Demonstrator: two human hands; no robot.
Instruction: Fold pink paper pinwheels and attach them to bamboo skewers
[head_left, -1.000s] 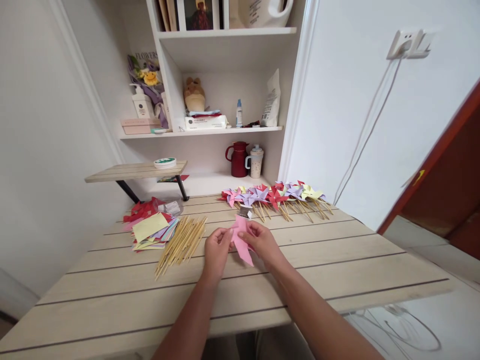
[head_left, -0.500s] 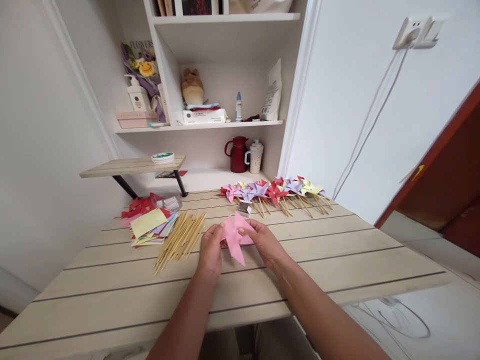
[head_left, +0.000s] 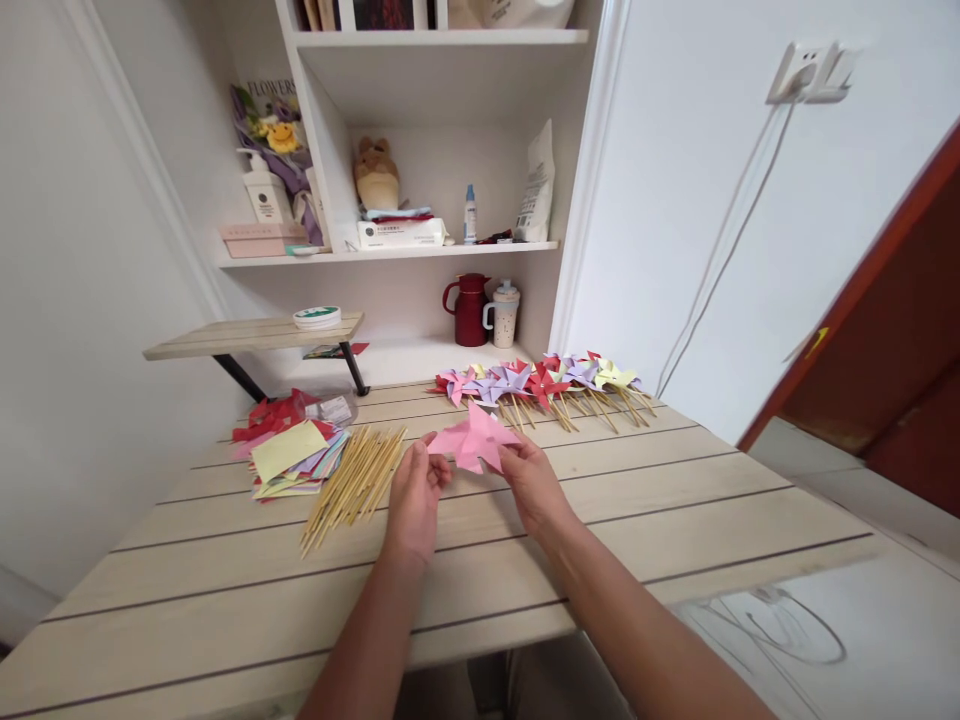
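Observation:
A pink paper pinwheel (head_left: 472,438), without a stick, is held up just above the table between my hands. My left hand (head_left: 415,492) is closed with its thumb and fingertips at the pinwheel's left point. On the lower right side, my right hand (head_left: 534,488) pinches the paper between thumb and fingers. Left of my left hand lies a loose bundle of thin wooden sticks (head_left: 354,482). Beside it sits a stack of coloured paper sheets (head_left: 289,450), a yellow one on top. The small dark packet behind the pinwheel is mostly hidden.
Several finished pinwheels on sticks (head_left: 547,383) lie along the table's back right. A small raised wooden stand (head_left: 247,335) carries a round white tin (head_left: 317,318) at back left. The red jug (head_left: 471,310) and speckled cup (head_left: 505,315) stand behind the table (head_left: 645,540).
The pink pinwheel has tipped and risen away from me, so it now covers the dark packet. My fingers have shifted from near its centre to its outer edges. The view has turned slightly.

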